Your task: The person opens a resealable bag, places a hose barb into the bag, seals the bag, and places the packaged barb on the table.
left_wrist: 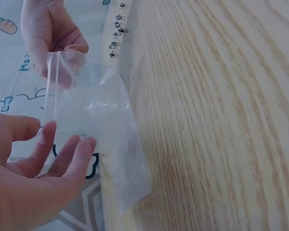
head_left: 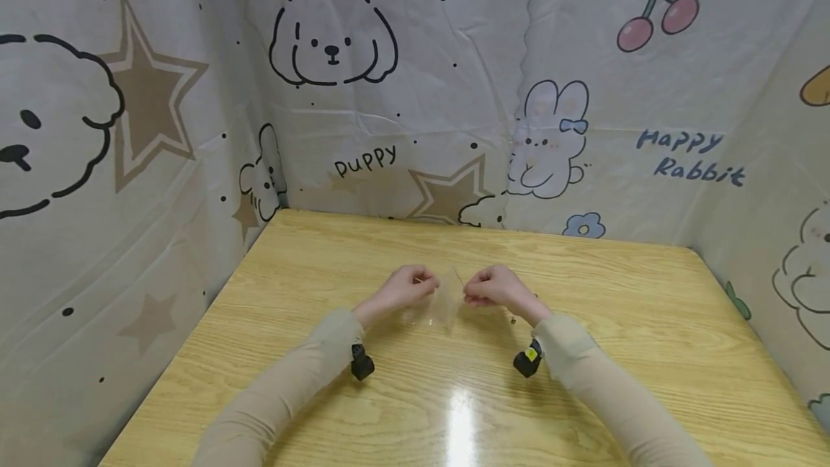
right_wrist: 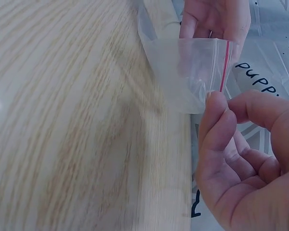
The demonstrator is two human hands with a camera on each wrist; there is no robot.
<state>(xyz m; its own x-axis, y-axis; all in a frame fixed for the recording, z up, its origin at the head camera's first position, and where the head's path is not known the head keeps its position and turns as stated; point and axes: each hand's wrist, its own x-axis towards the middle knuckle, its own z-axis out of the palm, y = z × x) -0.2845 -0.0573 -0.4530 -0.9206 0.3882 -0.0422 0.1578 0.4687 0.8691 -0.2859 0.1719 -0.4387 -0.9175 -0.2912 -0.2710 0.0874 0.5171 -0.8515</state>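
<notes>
A small clear zip-lock bag [head_left: 439, 308] hangs between my two hands over the table, its body dangling below the opening edge. My left hand [head_left: 408, 287] pinches one side of that edge between thumb and forefinger, the other fingers loosely bent. At the opposite corner, my right hand [head_left: 496, 285] grips the edge with thumb and fingertip. A red line runs along the seal of the bag [right_wrist: 183, 72] in the right wrist view. Nothing distinct shows inside the bag [left_wrist: 101, 106] in the left wrist view.
Several small shiny metal pieces [left_wrist: 116, 29] lie in a row on the wooden table [head_left: 311, 251], close to my right hand and wrist. Printed cloth [head_left: 428, 92] hangs behind the table and along both sides. A black wrist camera [head_left: 528, 359] sits at my right cuff.
</notes>
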